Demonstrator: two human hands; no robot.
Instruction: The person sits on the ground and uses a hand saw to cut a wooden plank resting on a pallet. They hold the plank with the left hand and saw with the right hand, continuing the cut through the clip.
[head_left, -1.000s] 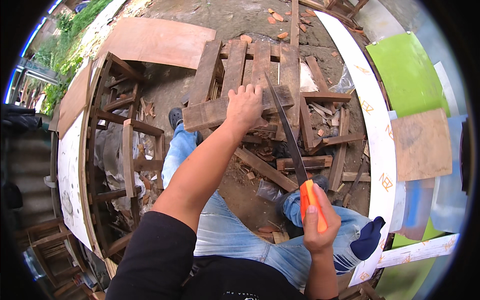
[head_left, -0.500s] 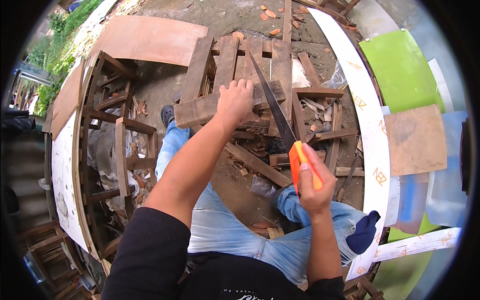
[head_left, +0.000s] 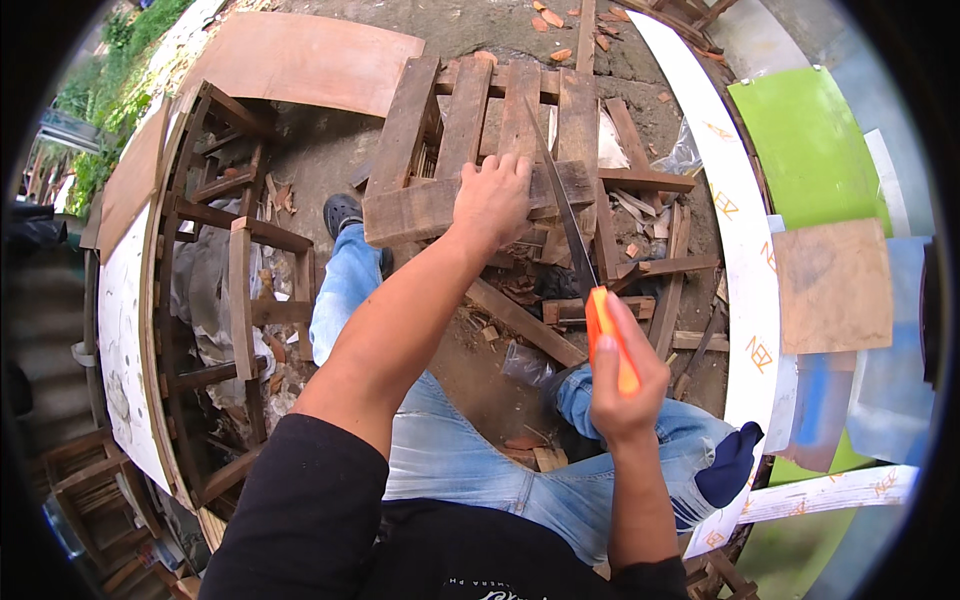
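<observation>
My left hand point(head_left: 494, 203) presses down on a thick brown wooden beam point(head_left: 405, 212), its fingers curled over the far edge. The beam lies crosswise on a slatted wooden stand point(head_left: 462, 125) made of rough planks. In my right hand point(head_left: 630, 398) is a handsaw, gripped by its orange handle point(head_left: 612, 345). The dark saw blade point(head_left: 575, 225) points away from me and crosses the beam near its right end. Whether the teeth have cut into the wood cannot be made out.
Scrap lumber point(head_left: 530, 322) and offcuts litter the ground below the stand. At left stands a wooden frame point(head_left: 245, 290); a plywood sheet point(head_left: 310, 60) lies beyond. A long white board point(head_left: 745, 300) runs along the right, beside a green panel point(head_left: 808, 145) and a small plywood piece point(head_left: 835, 280).
My right hand has drawn the saw back toward me, and the blade now points more straight ahead. My left hand keeps its place on the beam. The whole view has shifted slightly.
</observation>
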